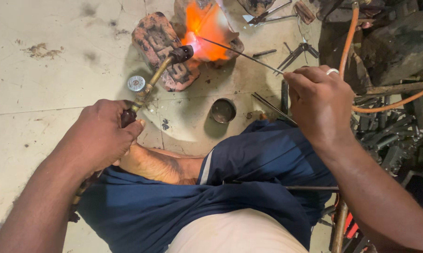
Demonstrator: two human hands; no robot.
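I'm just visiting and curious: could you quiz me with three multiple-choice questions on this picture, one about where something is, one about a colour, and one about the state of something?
1. Where does the small round tin sit?
A. On the floor between the bricks and the person's knee
B. On top of a brick
C. In the right hand

2. What colour is the hose at the right?
A. Blue
B. Orange
C. White

3. What state is the torch in?
A. Lying unlit on the floor
B. Lit, with flame at its tip
C. Taken apart

Answers:
1 A: the tin rests on the pale floor just before the dark blue cloth.
2 B: the hose curves orange past the right hand.
3 B: the left hand holds the torch and a bright orange flame plays on the bricks, where the thin rod from the right hand ends.
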